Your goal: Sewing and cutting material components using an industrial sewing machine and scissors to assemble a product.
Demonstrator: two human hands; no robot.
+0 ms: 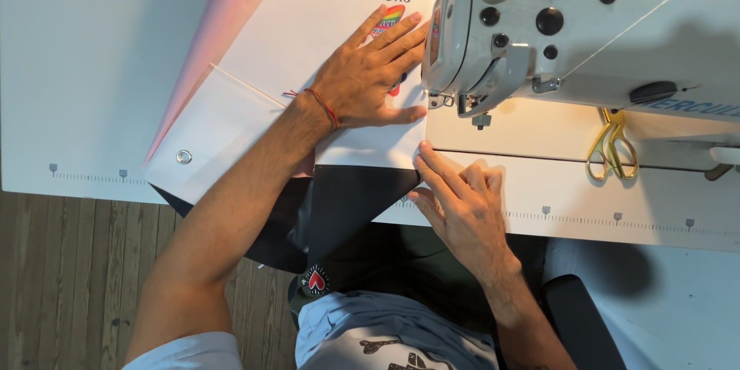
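Both hands lie flat, fingers spread: right hand (462, 204) and left hand (370, 73) pressing white banner sheet (308, 23) beside sewing machine (586, 38).

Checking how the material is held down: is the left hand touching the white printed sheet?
Touching. The head view shows the left hand lying flat, palm and spread fingers pressed on the white printed sheet beside the sewing machine.

Rainbow-coloured printed label (391, 17) on white sheet, partly under left hand (368, 77)

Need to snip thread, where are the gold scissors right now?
The gold scissors lie right of the hands on the white table, just below the sewing machine's arm.
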